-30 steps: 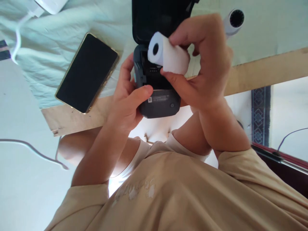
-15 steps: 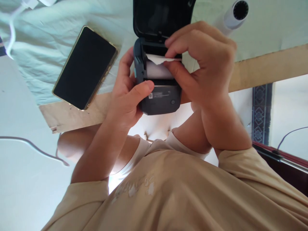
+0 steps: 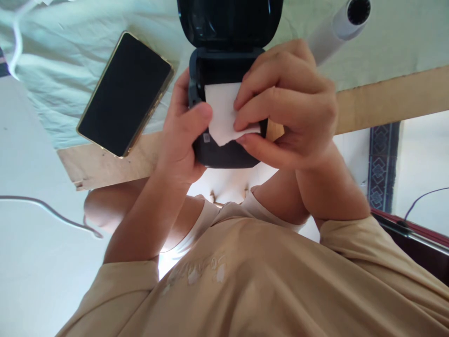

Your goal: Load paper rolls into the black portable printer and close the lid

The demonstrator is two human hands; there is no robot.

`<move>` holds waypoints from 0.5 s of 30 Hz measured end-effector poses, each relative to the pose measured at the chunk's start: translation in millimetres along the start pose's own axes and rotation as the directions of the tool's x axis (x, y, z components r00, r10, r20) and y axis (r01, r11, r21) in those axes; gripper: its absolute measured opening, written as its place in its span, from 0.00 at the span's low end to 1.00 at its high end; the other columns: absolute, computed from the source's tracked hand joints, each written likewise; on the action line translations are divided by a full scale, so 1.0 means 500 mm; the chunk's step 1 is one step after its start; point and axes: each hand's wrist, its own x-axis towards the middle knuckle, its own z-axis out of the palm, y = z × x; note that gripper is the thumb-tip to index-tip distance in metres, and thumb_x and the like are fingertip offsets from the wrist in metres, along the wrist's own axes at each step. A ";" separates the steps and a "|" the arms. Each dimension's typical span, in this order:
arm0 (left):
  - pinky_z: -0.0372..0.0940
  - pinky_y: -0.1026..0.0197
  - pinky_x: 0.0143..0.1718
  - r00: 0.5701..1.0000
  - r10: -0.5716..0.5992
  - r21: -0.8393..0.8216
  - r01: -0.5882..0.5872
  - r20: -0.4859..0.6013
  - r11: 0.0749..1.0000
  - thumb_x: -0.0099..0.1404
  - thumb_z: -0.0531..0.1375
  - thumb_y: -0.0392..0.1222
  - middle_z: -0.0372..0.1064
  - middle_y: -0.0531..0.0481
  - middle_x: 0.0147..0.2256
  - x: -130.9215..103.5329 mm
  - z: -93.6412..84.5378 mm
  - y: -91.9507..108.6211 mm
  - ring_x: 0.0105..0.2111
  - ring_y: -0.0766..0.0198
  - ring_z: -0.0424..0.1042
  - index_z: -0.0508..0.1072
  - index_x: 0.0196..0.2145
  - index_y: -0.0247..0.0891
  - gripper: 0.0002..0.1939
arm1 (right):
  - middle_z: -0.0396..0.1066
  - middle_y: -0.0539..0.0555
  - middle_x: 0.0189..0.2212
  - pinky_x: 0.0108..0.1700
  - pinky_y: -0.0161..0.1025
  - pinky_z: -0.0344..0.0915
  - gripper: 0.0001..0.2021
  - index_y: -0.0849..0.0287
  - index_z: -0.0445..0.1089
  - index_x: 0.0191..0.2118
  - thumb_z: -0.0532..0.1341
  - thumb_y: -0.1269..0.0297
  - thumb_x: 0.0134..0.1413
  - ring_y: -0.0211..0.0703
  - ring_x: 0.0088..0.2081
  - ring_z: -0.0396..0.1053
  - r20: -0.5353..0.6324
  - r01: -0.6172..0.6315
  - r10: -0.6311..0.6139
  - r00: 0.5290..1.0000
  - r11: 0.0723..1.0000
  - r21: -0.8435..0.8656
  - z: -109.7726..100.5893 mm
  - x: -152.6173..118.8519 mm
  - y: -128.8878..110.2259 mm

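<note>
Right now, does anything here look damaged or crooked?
Yes. The paper strip pulled from the open printer has an uneven, slanted end near the right hand. It looks torn, not cut straight.

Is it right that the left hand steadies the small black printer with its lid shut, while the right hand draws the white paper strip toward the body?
Not quite. In the head view the printer has its lid open, tilted up away from the body. The rest holds: left hand steadies the printer, and right hand has a grip on the paper strip.
</note>
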 end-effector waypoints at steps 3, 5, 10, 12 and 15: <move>0.69 0.46 0.63 1.000 0.012 -0.016 -0.012 -0.002 1.000 0.47 0.72 0.39 0.73 0.53 0.39 0.000 0.000 0.000 0.66 0.49 0.63 0.69 0.45 0.48 0.27 | 0.72 0.50 0.37 0.52 0.39 0.66 0.15 0.58 0.71 0.33 0.56 0.51 0.56 0.33 0.45 0.68 -0.015 0.050 -0.050 0.999 0.998 0.035 0.002 -0.001 0.011; 0.69 0.45 0.63 1.000 0.016 -0.005 -0.016 -0.017 1.000 0.45 0.73 0.39 0.73 0.53 0.40 0.000 0.000 -0.003 0.66 0.48 0.63 0.67 0.46 0.46 0.31 | 0.71 0.51 0.40 0.54 0.39 0.66 0.18 0.58 0.72 0.35 0.56 0.48 0.57 0.32 0.46 0.68 -0.044 0.015 -0.013 0.999 0.999 0.035 0.001 0.000 0.016; 0.69 0.46 0.61 0.999 0.041 0.052 -0.040 -0.020 0.998 0.46 0.73 0.40 0.74 0.54 0.45 -0.002 -0.003 -0.009 0.64 0.47 0.66 0.67 0.48 0.50 0.33 | 0.68 0.57 0.44 0.57 0.41 0.64 0.25 0.61 0.71 0.43 0.55 0.42 0.56 0.36 0.50 0.68 -0.049 -0.196 0.196 0.979 0.981 0.000 0.004 0.001 0.010; 0.70 0.47 0.60 0.999 0.049 0.035 -0.049 -0.013 0.998 0.47 0.73 0.43 0.74 0.55 0.46 -0.002 -0.003 -0.010 0.63 0.49 0.67 0.68 0.47 0.51 0.30 | 0.67 0.58 0.46 0.59 0.42 0.64 0.26 0.61 0.71 0.45 0.55 0.42 0.56 0.37 0.52 0.67 -0.015 -0.223 0.224 0.975 0.975 0.020 0.007 0.000 0.007; 0.72 0.47 0.58 0.998 0.064 0.013 -0.064 -0.011 0.998 0.50 0.71 0.43 0.74 0.55 0.47 -0.001 -0.002 -0.011 0.60 0.50 0.70 0.69 0.46 0.49 0.26 | 0.66 0.59 0.48 0.62 0.42 0.64 0.25 0.61 0.71 0.46 0.56 0.44 0.55 0.38 0.55 0.67 0.022 -0.218 0.217 0.976 0.974 0.060 0.005 0.000 0.003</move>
